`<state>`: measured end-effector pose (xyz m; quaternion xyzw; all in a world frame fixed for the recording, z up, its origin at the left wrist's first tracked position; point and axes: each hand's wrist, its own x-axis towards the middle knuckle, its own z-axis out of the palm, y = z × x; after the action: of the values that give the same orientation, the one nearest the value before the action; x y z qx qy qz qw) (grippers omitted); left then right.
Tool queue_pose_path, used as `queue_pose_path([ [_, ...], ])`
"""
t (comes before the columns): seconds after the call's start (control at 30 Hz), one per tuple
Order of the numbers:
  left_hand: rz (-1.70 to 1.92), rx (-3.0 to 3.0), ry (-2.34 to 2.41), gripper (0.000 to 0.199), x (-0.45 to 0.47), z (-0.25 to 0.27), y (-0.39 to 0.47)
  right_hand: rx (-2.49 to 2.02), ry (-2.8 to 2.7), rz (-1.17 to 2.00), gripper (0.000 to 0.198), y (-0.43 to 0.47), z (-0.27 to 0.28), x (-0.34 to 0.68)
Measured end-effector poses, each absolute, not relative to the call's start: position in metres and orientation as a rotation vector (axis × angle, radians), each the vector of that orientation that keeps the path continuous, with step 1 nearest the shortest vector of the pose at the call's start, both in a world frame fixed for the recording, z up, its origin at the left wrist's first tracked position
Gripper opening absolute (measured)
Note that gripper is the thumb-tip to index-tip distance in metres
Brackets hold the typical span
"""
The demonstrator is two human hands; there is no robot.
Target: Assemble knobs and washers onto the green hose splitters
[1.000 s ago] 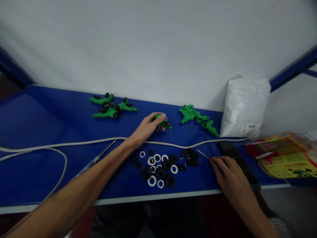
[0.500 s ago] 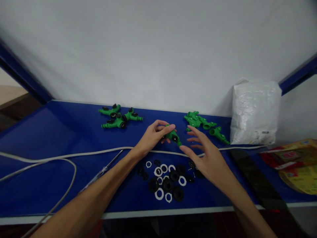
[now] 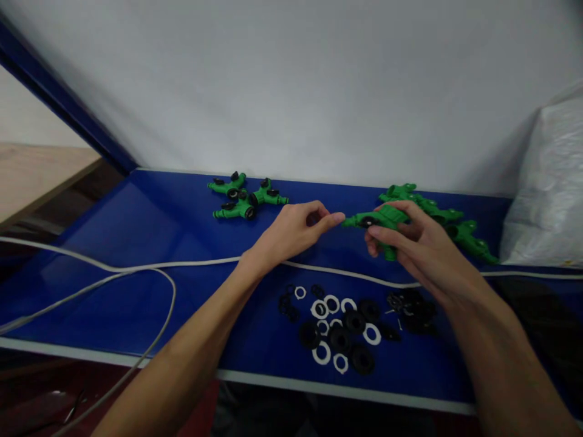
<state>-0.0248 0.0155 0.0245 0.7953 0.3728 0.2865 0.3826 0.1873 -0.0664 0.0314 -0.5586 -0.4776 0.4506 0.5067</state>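
Observation:
My right hand (image 3: 421, 243) grips a green plastic Y-shaped hose connector (image 3: 385, 215) with a black valve knob, holding it above the blue table. One narrow end of the connector points left at my left hand (image 3: 303, 227). The thumb and forefinger of that hand are pinched together right at this end; whether they touch it or hold some tiny part cannot be made out. Below the hands lie white rings (image 3: 321, 352), thick black rings (image 3: 363, 360) and small black O-rings (image 3: 288, 308). A heap of small black parts (image 3: 415, 309) with screws sits below my right wrist.
Green connectors with black knobs (image 3: 234, 209) lie at the back left. Several green connector bodies (image 3: 471, 240) are behind my right hand. A white cable (image 3: 346, 271) crosses the blue table (image 3: 191, 315). At right stands a white plastic-wrapped package (image 3: 546, 200).
The green connector has passed from my left hand to my right, which has closed around it. The left hand has gone into a pinch at its narrow end. The view has swung left.

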Motion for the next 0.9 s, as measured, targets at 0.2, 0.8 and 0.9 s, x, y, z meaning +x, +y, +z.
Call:
queue_pose_path([
  [0.2,0.079,2.304,0.797,0.014,-0.043,0.047,0.001,-1.157,-0.956,1.27,0.04,-0.061,0.027,0.193],
  [0.8,0.252,2.226,0.815,0.016,-0.066,0.028,-0.026,-1.231,-1.034,1.361,0.056,-0.065,0.028,0.184],
  [0.9,0.473,2.026,0.911,0.028,-0.061,0.033,-0.017,-1.138,-1.009,1.416,0.059,-0.066,0.03,0.181],
])
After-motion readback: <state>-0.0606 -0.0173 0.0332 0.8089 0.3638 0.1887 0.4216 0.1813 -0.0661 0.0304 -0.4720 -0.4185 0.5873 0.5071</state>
